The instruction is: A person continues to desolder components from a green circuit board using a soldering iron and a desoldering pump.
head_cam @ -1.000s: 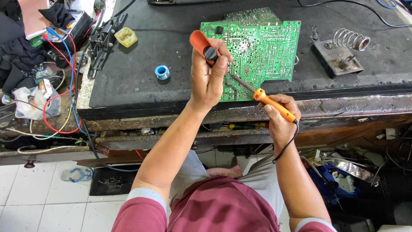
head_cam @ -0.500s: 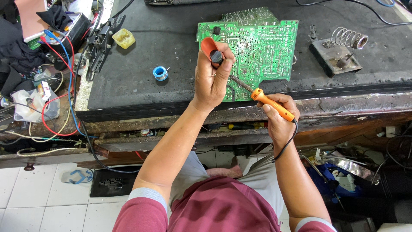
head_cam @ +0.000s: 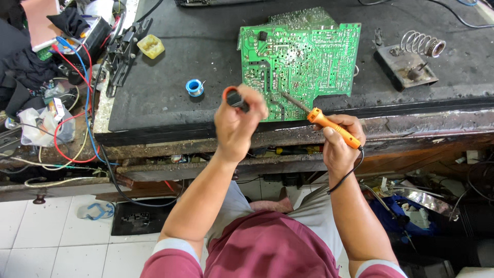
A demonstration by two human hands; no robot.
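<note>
On the dark work mat (head_cam: 170, 98) lies a green circuit board (head_cam: 303, 62), flat, with its shiny solder side up. It sits near the front edge of the mat, right in front of the person.

The right hand (head_cam: 339, 141) has its fingers closed around the orange handle of a soldering iron (head_cam: 321, 119). The iron is tilted, and its thin metal tip points up and to the left, onto the lower part of the board. A black cord runs from the back of the handle down past the wrist.

The left hand (head_cam: 237, 123) is held up just in front of the board's lower left corner. Its fingers are curled tight around a small tool with an orange and black end (head_cam: 234, 97), which pokes out above the thumb. I cannot tell what the rest of that tool looks like, because the hand hides it.

To the left of the board, a little blue spool of solder wire (head_cam: 194, 87) stands on the mat, a bit apart from the left hand. Farther left and up is a small yellow tub (head_cam: 151, 46). On the right side of the mat sits a metal stand with a coiled spring holder (head_cam: 411, 59), well apart from the board.

Off the mat, on the left, red, blue and yellow wires (head_cam: 72, 103) lie in a tangle.
</note>
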